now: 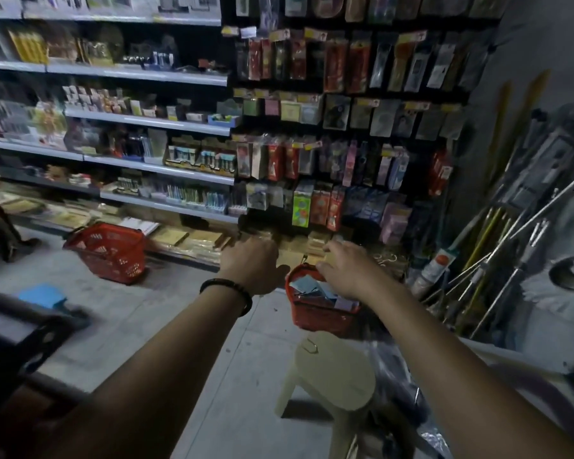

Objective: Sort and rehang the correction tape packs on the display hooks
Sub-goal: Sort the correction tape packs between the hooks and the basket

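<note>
Both my arms reach forward over a small red basket on the floor below the hook display. Loose packs, bluish and pale, lie inside it. My right hand hovers over the basket's far rim, fingers spread, nothing clearly held. My left hand, with a dark bracelet on the wrist, is just left of the basket, fingers curled downward and hidden from me. Hanging packs fill the dark pegboard hooks above. The view is dim and motion-blurred.
A cream plastic stool stands just in front of the basket. A second, larger red basket sits on the floor to the left. Shelves of stationery run along the left; metal poles lean at the right.
</note>
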Demonstrator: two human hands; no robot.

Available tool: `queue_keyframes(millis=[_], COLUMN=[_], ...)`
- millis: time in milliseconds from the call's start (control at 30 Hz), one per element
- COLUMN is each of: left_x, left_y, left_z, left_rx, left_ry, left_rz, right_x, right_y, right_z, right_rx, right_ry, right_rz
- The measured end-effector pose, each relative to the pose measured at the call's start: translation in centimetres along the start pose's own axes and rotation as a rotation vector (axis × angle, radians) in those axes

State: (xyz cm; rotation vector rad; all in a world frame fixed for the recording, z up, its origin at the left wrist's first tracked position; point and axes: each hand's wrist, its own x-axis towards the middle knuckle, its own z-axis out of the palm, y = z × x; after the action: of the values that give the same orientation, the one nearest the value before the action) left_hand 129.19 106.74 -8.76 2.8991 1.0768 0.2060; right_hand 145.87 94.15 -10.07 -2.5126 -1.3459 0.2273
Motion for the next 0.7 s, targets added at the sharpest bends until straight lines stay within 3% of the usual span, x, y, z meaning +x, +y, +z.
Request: queue_keyframes(millis=[300, 700], left_x=[17.6, 38.1], left_y=[-1.5, -3.8], left_z=[5.5, 9.2], left_rx=[0.005, 0.1], left_ry=[-0.013, -0.017], left_rz=[-0.122, -0.002], right_x=[20.3, 40.7], right_y=[2.3, 10.1], right_z=[2.1, 1.1], right_rx=[-0.029, 0.022], right_ry=[-0.049, -0.109], right_rz=[-0.125, -0.093])
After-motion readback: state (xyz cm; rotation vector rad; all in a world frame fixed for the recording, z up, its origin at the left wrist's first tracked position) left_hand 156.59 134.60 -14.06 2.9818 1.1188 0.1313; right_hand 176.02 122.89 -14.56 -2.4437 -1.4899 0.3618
